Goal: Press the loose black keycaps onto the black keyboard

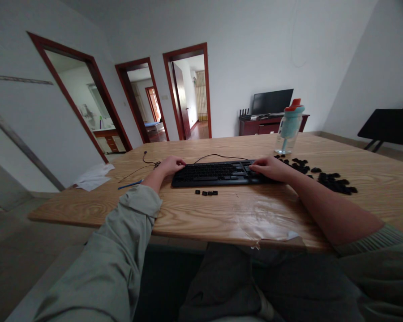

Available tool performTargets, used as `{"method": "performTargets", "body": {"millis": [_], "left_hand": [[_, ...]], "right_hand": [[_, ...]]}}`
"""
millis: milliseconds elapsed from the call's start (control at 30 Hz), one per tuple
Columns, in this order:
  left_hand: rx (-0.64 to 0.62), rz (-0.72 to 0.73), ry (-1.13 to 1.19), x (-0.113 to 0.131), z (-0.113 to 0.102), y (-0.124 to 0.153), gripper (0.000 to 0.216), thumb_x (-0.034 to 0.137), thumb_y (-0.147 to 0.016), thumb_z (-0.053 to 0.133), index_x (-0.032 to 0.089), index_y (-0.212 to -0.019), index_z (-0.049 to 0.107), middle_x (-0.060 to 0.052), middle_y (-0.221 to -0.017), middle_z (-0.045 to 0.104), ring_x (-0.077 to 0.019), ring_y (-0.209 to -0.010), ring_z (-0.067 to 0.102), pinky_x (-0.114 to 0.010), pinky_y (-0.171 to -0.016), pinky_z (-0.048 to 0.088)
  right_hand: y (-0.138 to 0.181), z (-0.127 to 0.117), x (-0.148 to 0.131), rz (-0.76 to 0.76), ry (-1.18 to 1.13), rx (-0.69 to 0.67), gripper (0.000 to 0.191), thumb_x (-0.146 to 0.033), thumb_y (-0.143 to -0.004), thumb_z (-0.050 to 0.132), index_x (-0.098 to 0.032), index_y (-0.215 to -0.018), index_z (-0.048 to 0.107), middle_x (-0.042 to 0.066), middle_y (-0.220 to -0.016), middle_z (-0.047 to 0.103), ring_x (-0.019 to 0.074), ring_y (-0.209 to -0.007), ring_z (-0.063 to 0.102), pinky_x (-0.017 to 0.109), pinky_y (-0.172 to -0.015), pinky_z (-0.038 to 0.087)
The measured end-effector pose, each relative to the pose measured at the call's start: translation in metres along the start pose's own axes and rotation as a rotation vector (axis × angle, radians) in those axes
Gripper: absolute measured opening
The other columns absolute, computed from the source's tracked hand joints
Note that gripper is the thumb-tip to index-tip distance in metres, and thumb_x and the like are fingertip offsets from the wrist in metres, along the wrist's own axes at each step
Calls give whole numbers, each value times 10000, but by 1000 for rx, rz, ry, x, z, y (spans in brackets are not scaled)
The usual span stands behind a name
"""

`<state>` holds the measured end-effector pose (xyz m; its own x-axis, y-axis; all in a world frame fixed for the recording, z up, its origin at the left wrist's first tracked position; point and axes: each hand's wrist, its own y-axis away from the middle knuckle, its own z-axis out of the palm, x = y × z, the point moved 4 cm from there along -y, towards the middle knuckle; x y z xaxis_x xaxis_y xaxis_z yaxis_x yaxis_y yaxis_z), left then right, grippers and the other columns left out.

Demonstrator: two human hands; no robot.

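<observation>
A black keyboard lies on the wooden table in front of me. My left hand rests curled at the keyboard's left end, touching its corner. My right hand lies over the right end of the keyboard, fingers bent down onto the keys. A short row of loose black keycaps sits just in front of the keyboard. A larger heap of black keycaps spreads to the right of my right hand.
A teal water bottle with a red cap stands behind the keycap heap. A blue pen and white paper lie at the table's left. The keyboard cable runs behind. Doorways and a TV stand are beyond.
</observation>
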<state>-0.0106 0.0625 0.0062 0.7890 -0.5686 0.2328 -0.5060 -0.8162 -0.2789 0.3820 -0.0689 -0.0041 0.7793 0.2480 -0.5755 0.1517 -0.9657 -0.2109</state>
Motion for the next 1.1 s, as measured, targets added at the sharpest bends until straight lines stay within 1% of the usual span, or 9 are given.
{"method": "performTargets", "body": {"millis": [167, 300, 467, 667, 767, 900, 1000, 1100], "left_hand": [[-13, 12, -6, 2, -1, 0, 290, 265, -812, 625, 178, -1034, 788, -67, -890, 774, -195, -779, 681, -284, -724, 501], [-40, 2, -13, 2, 0, -2, 282, 243, -796, 627, 192, -1018, 792, -60, -908, 779, -196, -818, 689, -275, -744, 509], [-12, 0, 10, 2, 0, -3, 272, 227, -779, 631, 184, -993, 793, -61, -907, 778, -196, -823, 687, -279, -765, 518], [-50, 27, -113, 5, 1, -6, 259, 186, -795, 615, 153, -987, 786, -81, -935, 771, -199, -850, 689, -274, -774, 511], [-64, 51, -174, 10, 0, -6, 265, 174, -791, 615, 157, -993, 786, -84, -960, 772, -208, -876, 688, -289, -812, 511], [-83, 61, -225, 16, -2, 0, 321, 152, -783, 604, 210, -1041, 786, -72, -1054, 768, -236, -988, 680, -321, -911, 496], [-64, 46, -253, 17, 0, 5, 360, 157, -795, 588, 227, -1093, 777, -79, -1100, 759, -258, -1042, 674, -341, -953, 480], [-31, 29, -234, 13, 2, 8, 343, 193, -823, 591, 223, -1113, 772, -92, -1118, 753, -267, -1052, 677, -347, -958, 474]], "right_hand": [[-1, 0, -2, 0, 7, 9, 443, -563, -831, 563, -152, -767, 716, 64, -674, 664, 182, -623, 540, 318, -613, 402], [0, 0, -2, 0, 0, 11, 444, -571, -825, 567, -159, -751, 715, 63, -667, 666, 189, -625, 548, 316, -607, 406], [0, 1, 1, 10, -5, 5, 461, -592, -823, 569, -161, -789, 728, 62, -682, 675, 193, -639, 560, 313, -612, 408], [-2, 0, 2, -7, 17, 9, 447, -575, -831, 563, -159, -774, 719, 61, -682, 672, 190, -639, 554, 317, -627, 403], [-2, 0, 4, 1, 22, 3, 446, -572, -838, 553, -160, -761, 707, 57, -681, 665, 183, -635, 545, 314, -622, 397], [-3, 0, 7, 6, 36, 4, 450, -572, -847, 541, -164, -714, 678, 49, -659, 644, 170, -613, 524, 310, -612, 384], [-3, 0, 8, 35, 39, 14, 462, -582, -842, 542, -160, -727, 690, 50, -653, 645, 171, -606, 521, 309, -598, 378], [-2, 0, 6, 44, 25, 16, 457, -583, -830, 557, -158, -775, 717, 60, -692, 676, 182, -632, 545, 310, -612, 393]]}}
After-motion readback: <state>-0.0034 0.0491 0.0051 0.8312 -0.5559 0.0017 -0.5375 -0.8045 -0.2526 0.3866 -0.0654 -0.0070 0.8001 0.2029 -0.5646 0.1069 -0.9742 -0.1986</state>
